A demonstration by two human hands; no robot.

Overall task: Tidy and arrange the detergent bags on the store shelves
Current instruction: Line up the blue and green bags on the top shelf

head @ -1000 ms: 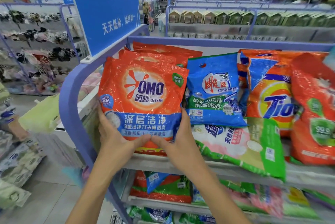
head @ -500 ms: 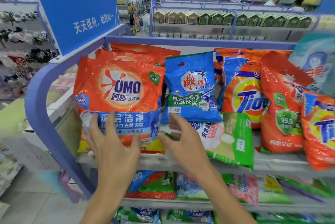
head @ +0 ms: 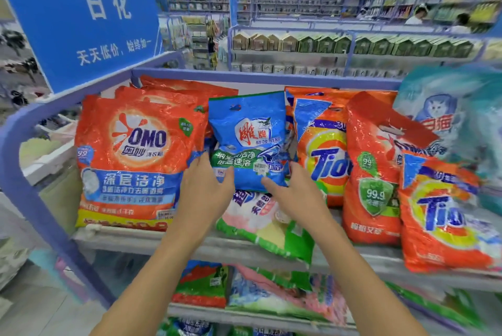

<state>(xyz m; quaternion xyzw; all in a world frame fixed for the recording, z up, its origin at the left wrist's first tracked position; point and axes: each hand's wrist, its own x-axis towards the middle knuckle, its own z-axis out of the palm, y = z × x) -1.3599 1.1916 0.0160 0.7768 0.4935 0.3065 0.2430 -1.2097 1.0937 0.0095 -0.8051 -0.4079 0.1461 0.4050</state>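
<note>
1. Step in hand: squaring up the blue bag [head: 247,129] on the top shelf [head: 135,243]. It stands between the front OMO bag [head: 135,156] and a Tide bag [head: 323,161], propped over a green bag [head: 271,229] that lies flat at the front edge.
2. The left grip [head: 205,189] and right grip [head: 297,194] each clasp a lower corner of the blue bag.
3. Next, probably: lift it clear and stand the green bag upright, which needs a firm two-sided hold.
4. Count: at least three OMO, one blue, one green, two Tide, one red bag [head: 372,172].

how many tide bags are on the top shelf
2. The middle Tide bag stands just right of the blue bag; the right Tide bag leans at the front right of the top shelf. More may be hidden behind.
</note>
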